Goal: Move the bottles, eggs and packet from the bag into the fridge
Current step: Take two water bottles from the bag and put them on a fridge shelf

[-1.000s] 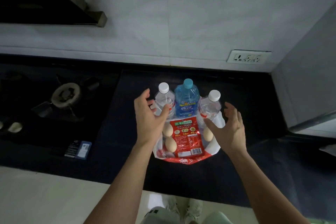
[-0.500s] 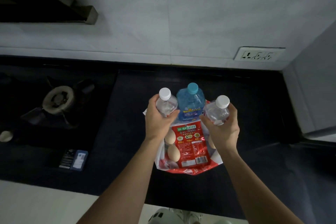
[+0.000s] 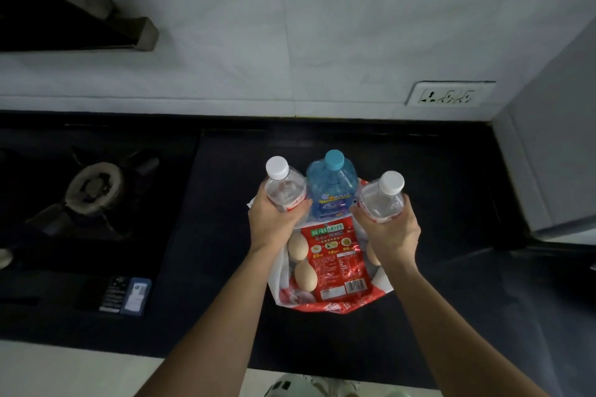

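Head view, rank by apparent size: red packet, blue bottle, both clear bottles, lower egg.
1. red packet
2. blue bottle, close second; foreshortened from above, so unsure
3. left clear bottle, right clear bottle: alike, partly covered
4. lower egg

the scene was dim; the pale wall caught most light, the dark countertop lay murky, and straight lines bowed near the edges.

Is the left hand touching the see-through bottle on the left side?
Touching. The head view shows the left hand wrapped round the lower part of the left clear bottle, with no gap between them.
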A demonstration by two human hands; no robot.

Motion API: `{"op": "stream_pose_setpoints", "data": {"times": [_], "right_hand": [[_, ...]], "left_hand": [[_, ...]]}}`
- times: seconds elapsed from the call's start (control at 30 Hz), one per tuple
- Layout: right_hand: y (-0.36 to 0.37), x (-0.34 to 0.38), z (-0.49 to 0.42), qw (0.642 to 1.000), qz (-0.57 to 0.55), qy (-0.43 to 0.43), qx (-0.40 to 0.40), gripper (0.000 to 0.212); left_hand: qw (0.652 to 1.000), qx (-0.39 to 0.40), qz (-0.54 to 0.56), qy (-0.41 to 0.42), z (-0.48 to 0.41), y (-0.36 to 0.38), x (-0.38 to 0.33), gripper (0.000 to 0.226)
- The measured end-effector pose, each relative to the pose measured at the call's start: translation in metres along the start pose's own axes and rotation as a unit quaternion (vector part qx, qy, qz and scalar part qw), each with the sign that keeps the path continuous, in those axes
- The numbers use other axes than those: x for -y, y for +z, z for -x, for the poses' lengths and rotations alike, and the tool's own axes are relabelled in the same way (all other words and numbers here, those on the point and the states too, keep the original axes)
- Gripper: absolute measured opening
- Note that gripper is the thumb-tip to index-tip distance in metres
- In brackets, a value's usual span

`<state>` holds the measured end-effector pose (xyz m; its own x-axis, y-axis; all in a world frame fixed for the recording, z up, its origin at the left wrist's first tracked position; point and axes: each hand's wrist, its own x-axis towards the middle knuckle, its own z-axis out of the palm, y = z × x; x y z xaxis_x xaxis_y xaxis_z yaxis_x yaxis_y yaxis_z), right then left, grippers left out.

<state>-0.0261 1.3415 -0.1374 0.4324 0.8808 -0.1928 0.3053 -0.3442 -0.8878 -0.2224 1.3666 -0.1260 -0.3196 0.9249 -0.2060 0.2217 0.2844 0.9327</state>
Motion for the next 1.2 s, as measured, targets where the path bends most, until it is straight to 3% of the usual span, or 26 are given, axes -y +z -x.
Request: {"op": "stream_pose_setpoints", "data": {"times": [0.23, 0.53, 0.7, 1.03, 1.2], "right_hand": [[-0.012, 0.026, 0.018, 0.998, -0.019, -0.065, -0.014, 0.07], [-0.055, 0.097, 0.044, 0.971, -0.158, -0.177, 0.042, 0.069], [-0.079, 0.118, 0.055, 0.959, -0.169, -0.214, 0.077, 0.063], [-0.083, 0.1, 0.089, 0.966, -0.16, -0.192, 0.07, 0.054], [-0.074, 0.097, 0.099, 0.964, -0.152, -0.185, 0.115, 0.07]], "left_hand": [[0.996, 0.004, 0.053, 0.072, 0.025, -0.021, -0.04, 0.057], [0.985, 0.052, 0.108, 0.123, 0.07, -0.029, -0.099, 0.043], [0.976, 0.092, 0.131, 0.147, 0.095, -0.033, -0.116, 0.046], [0.975, 0.091, 0.177, 0.103, 0.129, -0.036, -0.103, 0.054], [0.977, 0.079, 0.17, 0.098, 0.137, -0.049, -0.093, 0.054]]}}
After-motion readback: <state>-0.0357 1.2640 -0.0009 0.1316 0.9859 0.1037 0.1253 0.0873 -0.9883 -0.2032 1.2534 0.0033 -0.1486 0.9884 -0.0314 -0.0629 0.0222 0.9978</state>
